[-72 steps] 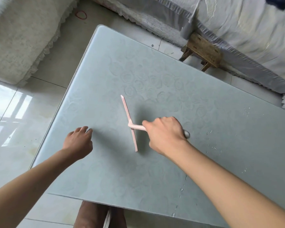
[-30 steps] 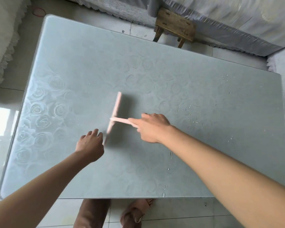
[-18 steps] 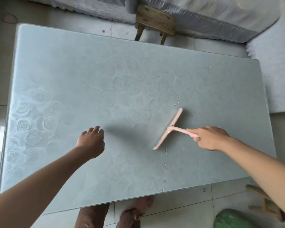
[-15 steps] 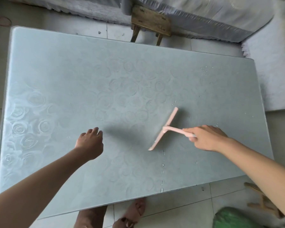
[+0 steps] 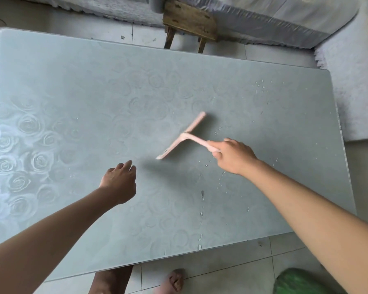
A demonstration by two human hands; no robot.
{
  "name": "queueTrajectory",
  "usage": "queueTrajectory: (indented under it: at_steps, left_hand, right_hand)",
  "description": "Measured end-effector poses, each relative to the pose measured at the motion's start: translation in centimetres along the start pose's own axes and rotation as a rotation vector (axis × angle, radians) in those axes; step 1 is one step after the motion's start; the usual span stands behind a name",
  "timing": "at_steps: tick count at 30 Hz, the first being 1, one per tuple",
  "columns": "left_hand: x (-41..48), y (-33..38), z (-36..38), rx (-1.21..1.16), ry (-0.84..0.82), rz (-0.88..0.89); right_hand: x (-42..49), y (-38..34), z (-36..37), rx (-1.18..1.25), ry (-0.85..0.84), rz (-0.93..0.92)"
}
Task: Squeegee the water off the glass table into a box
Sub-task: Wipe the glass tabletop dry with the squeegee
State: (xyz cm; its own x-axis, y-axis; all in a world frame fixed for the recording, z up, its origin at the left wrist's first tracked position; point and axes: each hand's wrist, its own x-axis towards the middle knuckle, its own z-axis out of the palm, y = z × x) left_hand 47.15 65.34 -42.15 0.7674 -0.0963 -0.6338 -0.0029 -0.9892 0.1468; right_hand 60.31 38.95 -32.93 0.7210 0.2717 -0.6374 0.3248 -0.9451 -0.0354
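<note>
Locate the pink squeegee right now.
Head view: the pink squeegee is right of centre on the glass table, its handle gripped by the right hand; the left hand is off to its lower left.

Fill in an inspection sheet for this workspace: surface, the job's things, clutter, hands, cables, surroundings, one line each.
Surface: glass table, frosted rose pattern; water drops scattered over its right half, some lined up toward the near edge.
Job's things: pink squeegee, blade lying diagonally on or just above the glass; no box identifiable.
Clutter: nothing seen.
Hands: right hand grips the squeegee handle; left hand loosely curled over the table, holding nothing.
Cables: nothing seen.
Surroundings: tiled floor; wooden stool beyond the far edge; covered furniture behind it; green object at lower right.
</note>
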Motion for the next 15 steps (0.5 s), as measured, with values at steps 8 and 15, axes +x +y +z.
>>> queueTrajectory:
  at_steps: [8,15]
  left_hand:
    - [0.7,6.2,-0.4,0.011,-0.027,-0.054]
    - [0.4,15.5,-0.6,-0.081,-0.025,-0.187]
  right_hand:
    - [-7.0,8.1,4.8,0.147,-0.033,0.179]
    - [-6.5,13.1,2.0,0.17,0.037,0.078]
